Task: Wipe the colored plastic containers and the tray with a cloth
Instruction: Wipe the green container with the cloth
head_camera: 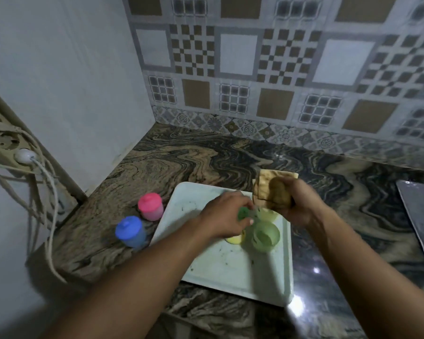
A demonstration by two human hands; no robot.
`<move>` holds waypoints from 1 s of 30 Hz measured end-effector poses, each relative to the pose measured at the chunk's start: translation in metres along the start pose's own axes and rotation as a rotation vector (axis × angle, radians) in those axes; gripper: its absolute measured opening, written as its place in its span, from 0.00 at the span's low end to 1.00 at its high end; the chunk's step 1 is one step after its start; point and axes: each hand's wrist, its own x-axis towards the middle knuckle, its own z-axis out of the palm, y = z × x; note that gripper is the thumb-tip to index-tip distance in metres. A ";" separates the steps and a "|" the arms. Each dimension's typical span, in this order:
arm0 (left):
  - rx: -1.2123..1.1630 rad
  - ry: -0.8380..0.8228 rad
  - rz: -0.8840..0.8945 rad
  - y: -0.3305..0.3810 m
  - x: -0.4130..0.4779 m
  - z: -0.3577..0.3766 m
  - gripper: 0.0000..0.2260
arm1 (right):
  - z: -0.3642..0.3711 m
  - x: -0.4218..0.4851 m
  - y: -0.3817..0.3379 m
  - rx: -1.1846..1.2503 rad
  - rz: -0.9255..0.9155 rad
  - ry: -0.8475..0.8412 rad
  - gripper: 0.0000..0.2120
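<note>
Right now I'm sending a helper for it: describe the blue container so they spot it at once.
On the marbled countertop, find the pale tray. Two lidded containers stand off it, to its left, toward the plain white wall. The blue container is the one nearer the camera; its neighbour, the pink container, sits farther back.

Dim, bluish light. Glare flares on the glossy marbled stone countertop at the near right corner of the pale rectangular plastic tray; the left hand and right hand above it are motion-blurred.
</note>
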 end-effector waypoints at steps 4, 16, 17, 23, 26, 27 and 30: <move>0.227 -0.127 0.078 0.034 0.000 0.042 0.18 | -0.041 -0.009 0.011 -0.010 -0.005 0.052 0.14; -0.536 0.104 -0.174 0.046 -0.015 0.037 0.19 | -0.028 -0.054 0.094 -1.067 -0.705 0.073 0.35; -0.587 0.112 -0.166 0.046 -0.019 0.030 0.22 | -0.021 -0.055 0.095 -1.079 -0.693 0.030 0.41; -0.877 0.246 -0.223 0.030 -0.045 0.009 0.05 | 0.014 -0.038 0.059 -0.541 -0.316 -0.195 0.29; -0.909 0.252 -0.205 0.026 -0.056 0.003 0.04 | 0.018 -0.035 0.055 -0.211 0.088 -0.188 0.22; -0.918 0.247 -0.203 0.026 -0.058 0.002 0.04 | 0.018 -0.038 0.054 -0.138 0.185 -0.227 0.23; -0.876 0.232 -0.201 0.021 -0.061 -0.002 0.04 | 0.021 -0.040 0.056 -0.041 0.286 -0.267 0.23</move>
